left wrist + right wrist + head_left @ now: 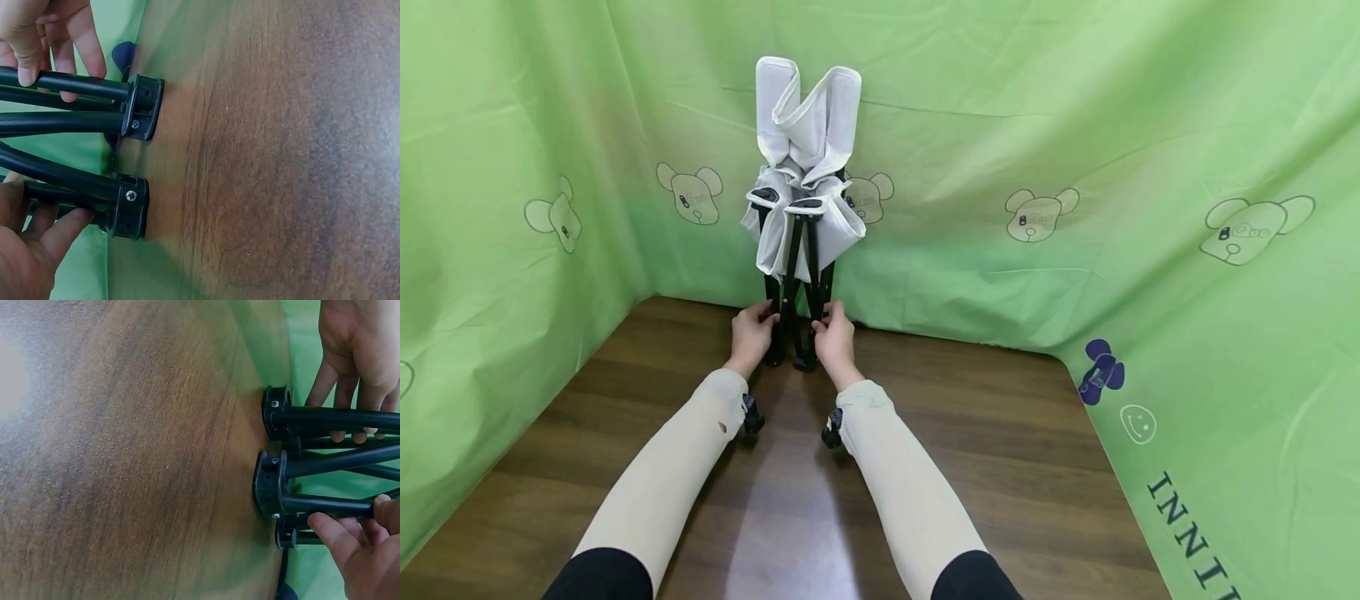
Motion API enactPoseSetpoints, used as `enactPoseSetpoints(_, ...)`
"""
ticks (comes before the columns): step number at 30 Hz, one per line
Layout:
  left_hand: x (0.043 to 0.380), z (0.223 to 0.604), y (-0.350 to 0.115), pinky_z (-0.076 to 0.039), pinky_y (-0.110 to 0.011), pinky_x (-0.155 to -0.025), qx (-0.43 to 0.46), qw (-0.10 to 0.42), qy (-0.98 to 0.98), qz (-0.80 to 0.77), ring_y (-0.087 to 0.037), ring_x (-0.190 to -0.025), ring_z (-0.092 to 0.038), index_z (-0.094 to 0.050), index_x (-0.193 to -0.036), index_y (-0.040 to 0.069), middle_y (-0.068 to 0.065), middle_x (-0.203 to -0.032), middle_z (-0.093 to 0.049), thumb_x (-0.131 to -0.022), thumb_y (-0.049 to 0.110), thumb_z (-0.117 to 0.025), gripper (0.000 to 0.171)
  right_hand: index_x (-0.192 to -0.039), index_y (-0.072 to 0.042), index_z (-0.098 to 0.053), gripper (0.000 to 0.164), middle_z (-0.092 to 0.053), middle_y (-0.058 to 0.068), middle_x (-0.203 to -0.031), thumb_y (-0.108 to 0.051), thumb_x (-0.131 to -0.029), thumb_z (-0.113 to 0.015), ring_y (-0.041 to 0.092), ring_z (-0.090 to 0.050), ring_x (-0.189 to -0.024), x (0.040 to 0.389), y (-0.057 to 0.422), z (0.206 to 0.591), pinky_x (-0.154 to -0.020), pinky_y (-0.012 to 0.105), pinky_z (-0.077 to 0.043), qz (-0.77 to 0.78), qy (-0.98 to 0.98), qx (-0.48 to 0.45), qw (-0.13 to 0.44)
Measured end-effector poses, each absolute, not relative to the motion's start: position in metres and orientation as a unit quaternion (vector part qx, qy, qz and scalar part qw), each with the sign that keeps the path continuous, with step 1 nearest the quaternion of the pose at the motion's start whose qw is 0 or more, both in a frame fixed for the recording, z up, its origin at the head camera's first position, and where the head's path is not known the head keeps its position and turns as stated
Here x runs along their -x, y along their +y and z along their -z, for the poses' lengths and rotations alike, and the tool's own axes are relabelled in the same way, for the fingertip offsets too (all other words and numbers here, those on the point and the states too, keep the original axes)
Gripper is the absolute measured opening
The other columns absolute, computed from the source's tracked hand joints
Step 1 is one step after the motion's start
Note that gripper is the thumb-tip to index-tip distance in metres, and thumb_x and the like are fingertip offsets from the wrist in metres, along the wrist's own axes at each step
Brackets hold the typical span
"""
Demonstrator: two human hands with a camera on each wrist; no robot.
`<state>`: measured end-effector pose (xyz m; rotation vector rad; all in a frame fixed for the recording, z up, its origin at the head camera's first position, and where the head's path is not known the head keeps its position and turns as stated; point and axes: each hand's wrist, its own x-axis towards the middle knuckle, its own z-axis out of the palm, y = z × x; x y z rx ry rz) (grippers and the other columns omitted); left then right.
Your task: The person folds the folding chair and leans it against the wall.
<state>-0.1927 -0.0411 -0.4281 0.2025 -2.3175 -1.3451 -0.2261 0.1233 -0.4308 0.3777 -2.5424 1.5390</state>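
A folded camp chair (808,137), with bunched white fabric over black tubular legs, stands upright at the back of the wooden table. My left hand (751,335) is low at its left side; thumb and fingers pinch a black leg tube (56,165) just above its plastic foot (130,209). On the other side my right hand (837,343) pinches another leg tube (328,504) between thumb and fingers, near a foot (270,487). The feet are close together at the tabletop. Crossed tubes partly hide the far legs and some fingers.
Green cloth (955,167) with printed bear heads hangs behind the wooden table (985,425) and along both sides. The chair's fabric is close to the back cloth. A small black device (752,415) sits at my left wrist, another (832,429) at my right.
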Motion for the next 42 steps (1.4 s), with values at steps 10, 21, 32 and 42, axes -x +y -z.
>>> enactPoseSetpoints(10,0.19,0.428,-0.04,-0.055,-0.049,-0.098,-0.089,0.228,-0.837,0.489,-0.037,-0.118,-0.066,-0.064,-0.136,-0.002,-0.024,-0.125,-0.07,-0.101,0.006,-0.064,0.036,-0.133,-0.012,-0.051,0.032,-0.066,0.013,-0.107,-0.008,-0.103,-0.061,0.029,-0.065,-0.101,0.224,0.12,0.432,-0.083,0.041,-0.054,-0.518,-0.844,-0.127,0.056)
enactPoseSetpoints(21,0.19,0.429,-0.038,-0.053,-0.05,-0.102,-0.101,0.22,-0.842,0.482,-0.037,-0.123,-0.063,-0.062,-0.14,0.0,-0.023,-0.129,-0.068,-0.103,0.008,-0.061,0.038,-0.133,-0.01,-0.051,0.032,-0.064,0.014,-0.107,-0.006,-0.103,-0.061,0.029,-0.064,-0.098,0.224,0.123,0.432,-0.084,0.041,-0.054,-0.503,-0.851,-0.14,0.058)
enactPoseSetpoints(32,0.188,0.427,-0.033,-0.051,-0.049,-0.105,-0.108,0.197,-0.847,0.481,-0.036,-0.129,-0.059,-0.057,-0.145,0.003,-0.021,-0.139,-0.063,-0.106,0.01,-0.056,0.04,-0.133,-0.011,-0.051,0.031,-0.063,0.013,-0.108,-0.005,-0.103,-0.059,0.028,-0.062,-0.098,0.224,0.125,0.431,-0.08,0.04,-0.053,-0.52,-0.843,-0.129,0.042)
enactPoseSetpoints(42,0.19,0.424,-0.031,-0.049,-0.048,-0.108,-0.118,0.197,-0.854,0.467,-0.036,-0.131,-0.058,-0.057,-0.145,0.003,-0.021,-0.138,-0.063,-0.107,0.011,-0.054,0.039,-0.132,-0.013,-0.053,0.03,-0.065,0.011,-0.106,-0.009,-0.103,-0.06,0.026,-0.063,-0.097,0.226,0.124,0.427,-0.08,0.039,-0.053,-0.526,-0.843,-0.111,0.029)
